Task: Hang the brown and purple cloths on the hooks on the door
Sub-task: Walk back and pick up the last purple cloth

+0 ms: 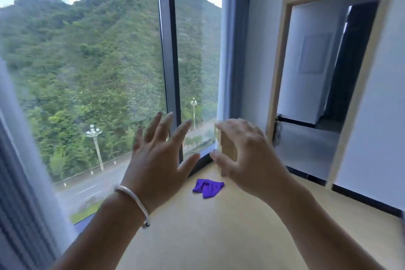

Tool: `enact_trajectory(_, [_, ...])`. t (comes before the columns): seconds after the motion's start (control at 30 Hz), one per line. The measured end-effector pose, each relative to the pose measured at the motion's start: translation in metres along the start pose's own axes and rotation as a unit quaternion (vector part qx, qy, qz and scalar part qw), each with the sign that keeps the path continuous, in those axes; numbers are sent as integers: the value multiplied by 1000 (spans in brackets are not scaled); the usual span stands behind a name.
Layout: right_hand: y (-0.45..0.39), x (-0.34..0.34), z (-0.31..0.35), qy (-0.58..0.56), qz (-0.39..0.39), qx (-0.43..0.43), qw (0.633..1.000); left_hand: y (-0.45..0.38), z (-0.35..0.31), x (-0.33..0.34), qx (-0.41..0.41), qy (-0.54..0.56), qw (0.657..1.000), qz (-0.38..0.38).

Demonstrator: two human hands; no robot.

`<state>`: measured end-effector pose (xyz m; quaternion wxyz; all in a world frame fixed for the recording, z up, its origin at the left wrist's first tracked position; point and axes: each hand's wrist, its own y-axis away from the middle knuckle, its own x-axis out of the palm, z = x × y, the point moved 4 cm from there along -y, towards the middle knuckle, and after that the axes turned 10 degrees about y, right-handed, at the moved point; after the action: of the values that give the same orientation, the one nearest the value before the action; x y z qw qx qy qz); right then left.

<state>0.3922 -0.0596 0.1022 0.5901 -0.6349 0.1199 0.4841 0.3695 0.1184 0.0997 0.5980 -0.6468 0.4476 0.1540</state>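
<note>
1. I see my left hand (pixel 157 160) raised in front of the window, fingers spread and straight, holding nothing.
2. A thin silver bangle (pixel 134 204) sits on the left wrist.
3. My right hand (pixel 247 155) is raised beside the left one, fingers loosely curved with the thumb apart from them; a blurred tan patch shows behind the fingers, and I cannot tell whether it is a held thing or part of the room, so I cannot tell the grip.
4. The small crumpled purple cloth (pixel 207 187) lies on the pale yellow floor (pixel 219 237), near the corner where the window meets the wall, and below the gap between both hands, touching neither.
5. I cannot make out a brown cloth with any certainty.
6. The large floor-level glass window (pixel 87 72) with a dark grey frame fills the left side; through it I see a green wooded hill, a road and white street lamps.
7. A sheer white curtain (pixel 225 50) hangs at the right edge of the window.
8. On the right, a light wooden door frame (pixel 278 72) stands in the white wall, and it opens onto a dimmer room.
</note>
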Motion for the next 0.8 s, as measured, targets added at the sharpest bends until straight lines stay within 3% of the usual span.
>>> enact_trajectory(0.3, [35,-62,-178,132,-11,128,983,-88,-135,128,104,92,989,53])
enact_trajectory(0.8, [32,-78,-384,249,3,282,927,-221,-265,308,235,176,949,112])
